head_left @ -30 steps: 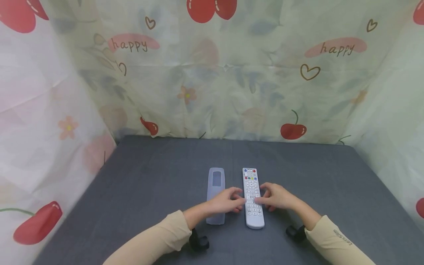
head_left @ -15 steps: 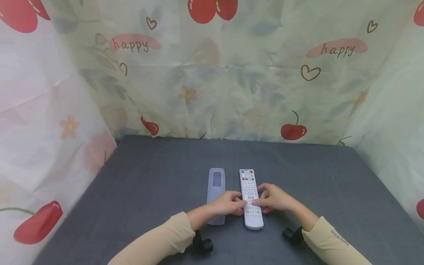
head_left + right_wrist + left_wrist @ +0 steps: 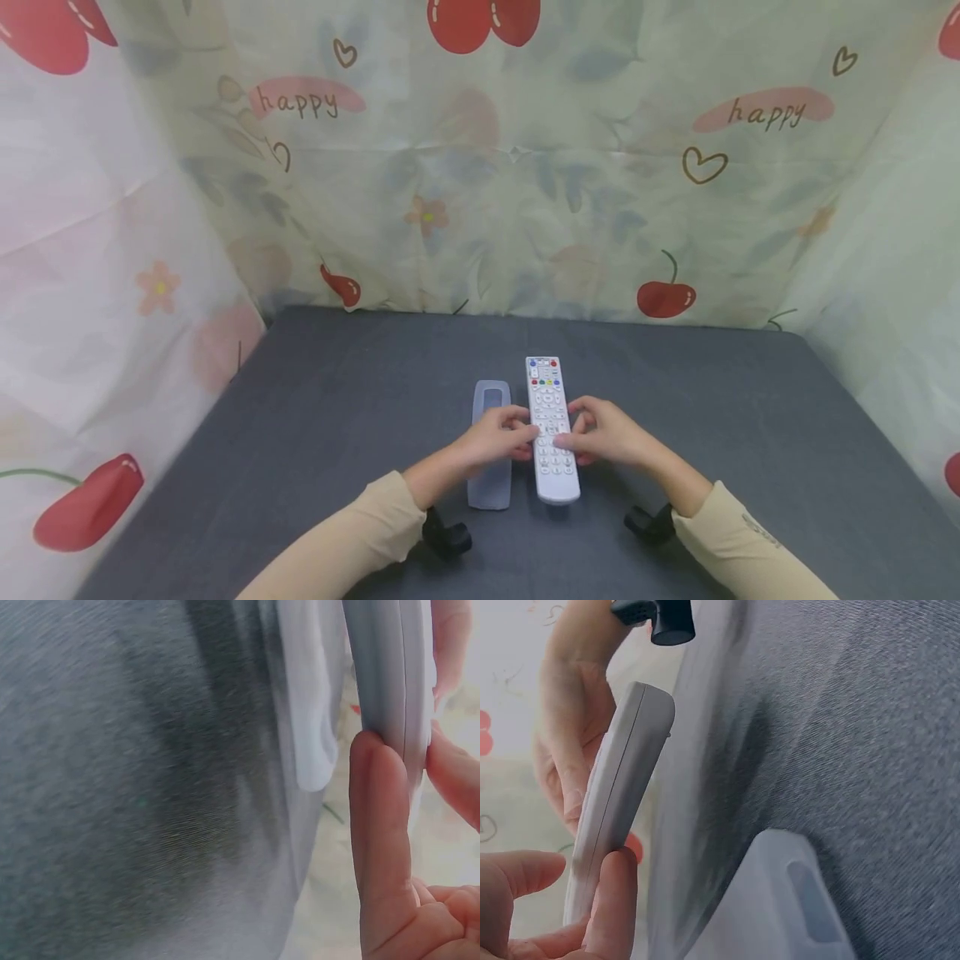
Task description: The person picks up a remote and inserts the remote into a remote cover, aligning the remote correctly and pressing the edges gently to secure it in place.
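Observation:
A white remote control [image 3: 552,442] with rows of buttons is held up off the dark cloth between both hands. My left hand [image 3: 495,435] grips its left edge, thumb over the front and fingers at the back. On the opposite edge, my right hand [image 3: 607,431] pinches it, thumb on the buttons and fingers behind. The left wrist view shows the remote's side and back [image 3: 622,772] raised above the table. A translucent silicone remote cover [image 3: 490,487] lies on the cloth to the left, partly hidden by my left hand; its window [image 3: 814,900] shows in the left wrist view.
Dark grey cloth [image 3: 360,392] covers the table. Curtains printed with cherries and hearts [image 3: 517,208] enclose the back and both sides. A black wrist-camera mount sits under each sleeve, the left one [image 3: 447,536] near the silicone cover's lower end.
Both hands have closed in on the remote's edges, lifted it off the cloth and carried it left, nearer the silicone cover. The cover has stayed in place.

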Motion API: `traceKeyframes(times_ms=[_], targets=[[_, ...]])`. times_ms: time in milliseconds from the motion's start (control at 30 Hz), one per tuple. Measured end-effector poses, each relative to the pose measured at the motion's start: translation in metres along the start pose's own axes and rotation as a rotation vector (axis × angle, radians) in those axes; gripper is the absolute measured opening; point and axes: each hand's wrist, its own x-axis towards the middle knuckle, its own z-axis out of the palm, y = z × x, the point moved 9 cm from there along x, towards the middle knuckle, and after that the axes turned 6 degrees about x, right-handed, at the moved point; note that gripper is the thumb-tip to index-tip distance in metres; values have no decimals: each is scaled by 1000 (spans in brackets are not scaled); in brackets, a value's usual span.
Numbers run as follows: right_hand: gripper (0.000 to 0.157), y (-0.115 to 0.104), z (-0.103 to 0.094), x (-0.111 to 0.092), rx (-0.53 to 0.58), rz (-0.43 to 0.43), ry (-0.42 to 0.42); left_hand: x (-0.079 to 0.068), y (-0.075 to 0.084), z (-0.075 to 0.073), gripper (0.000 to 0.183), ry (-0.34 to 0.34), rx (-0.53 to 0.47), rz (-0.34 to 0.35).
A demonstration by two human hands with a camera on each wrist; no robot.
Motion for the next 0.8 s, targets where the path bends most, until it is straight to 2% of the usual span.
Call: traceKeyframes(times_ms=[167, 467, 800], targets=[[65, -13, -1, 0, 11, -37, 20, -3, 7, -10, 45, 19, -11, 20], [60, -26, -3, -1, 42, -30, 59, -7, 17, -25, 49, 47, 6, 23], [52, -42, -3, -6, 117, -69, 46, -17, 33, -34, 49, 53, 14, 59]])
